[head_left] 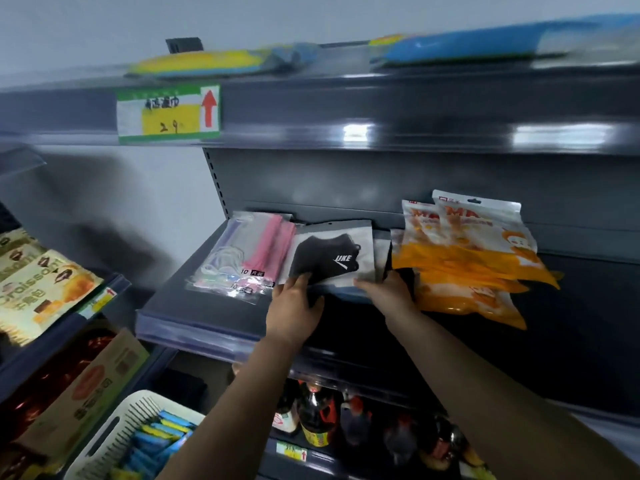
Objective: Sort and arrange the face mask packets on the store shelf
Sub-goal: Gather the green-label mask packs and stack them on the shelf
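Observation:
A clear packet with a black face mask (pixel 332 256) leans on the dark middle shelf (pixel 194 306). My left hand (pixel 294 308) grips its lower left corner, thumb on top. At its lower right edge, my right hand (pixel 388 292) holds the packet. Left of it lie clear packets of pink and pale masks (pixel 242 252). To the right, several orange-and-white mask packets (pixel 464 258) lean and lie in a loose pile.
Blue and yellow packs (pixel 460 43) lie on the top shelf above a green-and-yellow price tag (pixel 169 114). Croissant bags (pixel 38 289) fill the left shelf. Below are dark sauce bottles (pixel 315 417), a cardboard box (pixel 86 393) and a white basket (pixel 114 441) of blue packs.

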{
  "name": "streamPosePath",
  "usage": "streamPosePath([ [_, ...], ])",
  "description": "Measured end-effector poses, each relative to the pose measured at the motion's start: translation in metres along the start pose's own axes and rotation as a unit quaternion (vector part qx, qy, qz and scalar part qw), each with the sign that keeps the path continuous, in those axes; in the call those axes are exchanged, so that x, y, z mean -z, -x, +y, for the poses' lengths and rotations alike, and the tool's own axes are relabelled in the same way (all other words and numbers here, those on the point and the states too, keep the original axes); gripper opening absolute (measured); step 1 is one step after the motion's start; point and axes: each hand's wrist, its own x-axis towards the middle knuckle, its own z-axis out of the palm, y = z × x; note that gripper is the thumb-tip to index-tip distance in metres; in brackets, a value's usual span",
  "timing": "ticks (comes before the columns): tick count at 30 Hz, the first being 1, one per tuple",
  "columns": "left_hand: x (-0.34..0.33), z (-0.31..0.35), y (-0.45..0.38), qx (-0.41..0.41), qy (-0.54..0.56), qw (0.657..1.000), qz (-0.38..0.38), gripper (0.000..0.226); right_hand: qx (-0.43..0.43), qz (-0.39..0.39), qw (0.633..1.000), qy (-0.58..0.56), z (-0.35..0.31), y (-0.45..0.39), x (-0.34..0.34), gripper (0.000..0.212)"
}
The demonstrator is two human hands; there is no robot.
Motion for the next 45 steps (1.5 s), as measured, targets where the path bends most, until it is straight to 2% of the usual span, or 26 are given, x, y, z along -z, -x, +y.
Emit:
streamPosePath([
  [2,0.002,-0.006,0.000,-0.014,-0.001,1.000,-0.005,0.055,-0.021,0.011,0.999,-0.032,-0.005,0.002,-0.006,0.049],
  [6,0.004,-0.015,-0.001,-0.049,0.000,0.999,-0.019,0.055,-0.061,0.012,0.996,-0.063,-0.013,-0.001,-0.014,0.060],
  [10,0.005,-0.025,-0.004,-0.072,0.017,0.997,-0.026,0.054,-0.050,0.017,0.998,-0.039,-0.022,0.003,-0.019,0.052],
  [15,0.004,-0.033,-0.004,-0.093,0.036,0.995,-0.022,0.054,-0.075,-0.007,0.991,-0.112,-0.028,0.005,-0.030,0.048],
  [19,0.006,-0.040,-0.004,-0.098,0.063,0.993,-0.030,0.054,-0.140,-0.031,0.976,-0.162,-0.027,0.004,-0.029,0.025],
  [21,0.008,-0.042,-0.003,-0.103,0.076,0.991,-0.026,0.053,-0.145,-0.018,0.978,-0.147,-0.024,0.003,-0.031,0.038],
  [23,0.011,-0.044,-0.003,-0.105,0.089,0.990,-0.024,0.052,-0.134,0.015,0.982,-0.133,-0.022,0.003,-0.034,0.058],
  [24,0.013,-0.045,-0.003,-0.108,0.097,0.989,-0.025,0.051,-0.124,0.036,0.983,-0.130,-0.021,0.003,-0.035,0.061],
  [31,0.020,-0.050,-0.006,-0.080,0.241,0.966,-0.041,0.045,-0.010,0.136,0.988,-0.077,-0.022,0.014,-0.032,0.038],
  [34,0.018,-0.047,-0.007,-0.084,0.250,0.964,-0.041,0.043,0.035,0.145,0.987,-0.057,-0.022,0.022,-0.023,0.030],
  [38,0.015,-0.045,-0.011,-0.062,0.262,0.963,-0.024,0.035,0.073,0.140,0.986,-0.062,-0.017,0.032,-0.011,0.029],
  [42,0.018,-0.035,-0.010,0.001,0.306,0.951,-0.054,0.064,0.119,0.110,0.983,-0.089,-0.009,0.044,0.005,0.028],
  [45,0.014,-0.031,-0.023,0.043,0.409,0.909,-0.069,0.089,0.163,0.068,0.978,-0.113,-0.002,0.051,0.022,0.028],
])
